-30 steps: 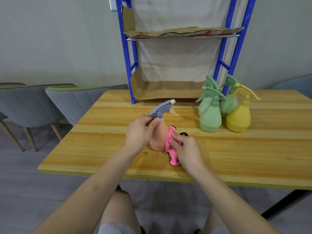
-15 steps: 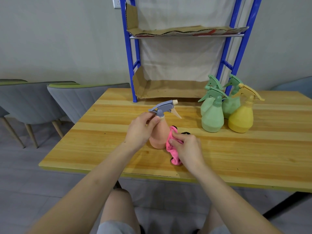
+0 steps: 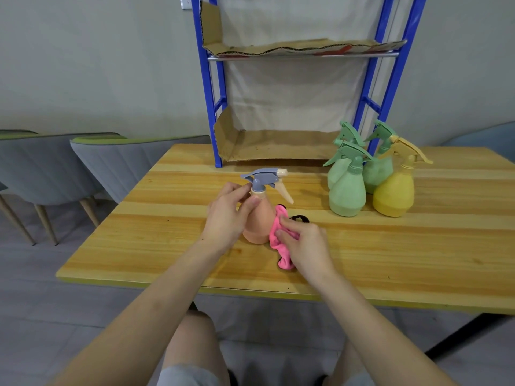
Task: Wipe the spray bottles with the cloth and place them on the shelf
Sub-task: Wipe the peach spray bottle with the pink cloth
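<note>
head | peach spray bottle (image 3: 257, 218) stands mid-counter (image 3: 167, 232) | left grip (image 3: 225, 215) at its 9 o'clock, clamped round the neck below the grey trigger | right grip (image 3: 306, 246) at 4 o'clock, closed on pink cloth (image 3: 284, 263), pressing it to the bottle's lower side | three green bottles (image 3: 347, 190) and yellow bottle (image 3: 394, 193) clustered at 2 o'clock | blue shelf (image 3: 216, 107) at 12 o'clock

The shelf (image 3: 211, 107) runs off the top edge, the table (image 3: 418, 260) off the right. A rear green bottle (image 3: 333, 174) sits half behind the front green bottle (image 3: 347, 196). The right hand (image 3: 306, 246) covers most of the cloth (image 3: 276, 232) — a black thing (image 3: 299, 218) behind it can't be identified.
</note>
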`<act>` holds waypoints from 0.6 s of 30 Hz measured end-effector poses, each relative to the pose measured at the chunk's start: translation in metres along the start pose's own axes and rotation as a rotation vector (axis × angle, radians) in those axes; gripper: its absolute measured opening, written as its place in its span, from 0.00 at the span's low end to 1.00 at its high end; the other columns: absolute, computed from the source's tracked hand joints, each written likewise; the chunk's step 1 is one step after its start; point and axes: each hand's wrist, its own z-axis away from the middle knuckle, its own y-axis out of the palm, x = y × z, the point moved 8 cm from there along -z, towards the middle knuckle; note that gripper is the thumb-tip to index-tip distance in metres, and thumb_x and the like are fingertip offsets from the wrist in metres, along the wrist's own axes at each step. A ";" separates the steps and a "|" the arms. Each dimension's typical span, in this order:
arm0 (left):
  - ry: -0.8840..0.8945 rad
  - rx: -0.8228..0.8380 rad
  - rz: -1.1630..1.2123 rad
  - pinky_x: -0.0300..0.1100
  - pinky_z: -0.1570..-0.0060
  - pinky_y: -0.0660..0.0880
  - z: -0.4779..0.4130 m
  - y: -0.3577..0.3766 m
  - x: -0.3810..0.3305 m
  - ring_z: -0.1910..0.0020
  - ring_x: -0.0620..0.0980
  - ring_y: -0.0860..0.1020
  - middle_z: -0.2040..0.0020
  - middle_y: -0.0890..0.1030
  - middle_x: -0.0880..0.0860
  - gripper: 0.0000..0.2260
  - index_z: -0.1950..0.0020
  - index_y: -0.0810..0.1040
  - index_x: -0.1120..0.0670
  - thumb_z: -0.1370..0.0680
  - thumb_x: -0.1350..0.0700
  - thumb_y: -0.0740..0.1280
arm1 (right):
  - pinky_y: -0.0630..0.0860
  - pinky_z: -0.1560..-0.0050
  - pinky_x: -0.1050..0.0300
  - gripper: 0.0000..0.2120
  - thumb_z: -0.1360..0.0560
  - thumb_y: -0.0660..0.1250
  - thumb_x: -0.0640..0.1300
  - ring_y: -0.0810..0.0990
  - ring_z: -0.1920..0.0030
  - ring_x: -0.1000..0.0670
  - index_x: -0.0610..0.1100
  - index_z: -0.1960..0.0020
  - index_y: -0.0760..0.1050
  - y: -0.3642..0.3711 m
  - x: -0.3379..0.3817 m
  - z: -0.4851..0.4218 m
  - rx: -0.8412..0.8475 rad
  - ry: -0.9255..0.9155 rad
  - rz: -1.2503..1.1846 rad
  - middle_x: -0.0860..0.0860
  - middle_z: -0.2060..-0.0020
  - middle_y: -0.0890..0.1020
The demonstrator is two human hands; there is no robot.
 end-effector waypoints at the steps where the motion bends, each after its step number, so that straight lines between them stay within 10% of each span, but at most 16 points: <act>1: 0.007 0.000 -0.007 0.62 0.37 0.73 0.000 -0.001 -0.002 0.43 0.49 0.77 0.45 0.76 0.45 0.25 0.31 0.80 0.53 0.20 0.40 0.61 | 0.72 0.55 0.76 0.15 0.22 0.75 0.37 0.85 0.51 0.52 0.48 0.37 0.85 -0.001 0.002 -0.002 -0.019 0.007 -0.023 0.47 0.48 0.88; 8: 0.030 0.028 -0.017 0.59 0.37 0.75 0.000 0.003 -0.005 0.40 0.50 0.79 0.40 0.79 0.47 0.22 0.28 0.79 0.53 0.17 0.43 0.63 | 0.71 0.59 0.72 0.14 0.22 0.75 0.38 0.79 0.65 0.65 0.48 0.38 0.85 -0.002 0.034 -0.009 -0.121 -0.091 -0.219 0.60 0.64 0.84; 12: 0.042 0.000 0.009 0.56 0.38 0.77 -0.002 0.003 0.001 0.42 0.49 0.80 0.39 0.81 0.49 0.17 0.30 0.80 0.54 0.16 0.50 0.67 | 0.75 0.50 0.73 0.16 0.21 0.74 0.39 0.80 0.54 0.71 0.51 0.34 0.83 -0.002 0.014 -0.004 -0.042 -0.074 -0.139 0.62 0.46 0.85; 18: 0.009 -0.033 0.039 0.60 0.35 0.75 0.001 0.004 -0.001 0.47 0.36 0.80 0.45 0.81 0.37 0.12 0.39 0.74 0.41 0.20 0.43 0.70 | 0.77 0.51 0.71 0.13 0.23 0.77 0.41 0.82 0.54 0.68 0.48 0.39 0.86 -0.010 -0.002 -0.011 0.022 0.020 -0.122 0.57 0.51 0.88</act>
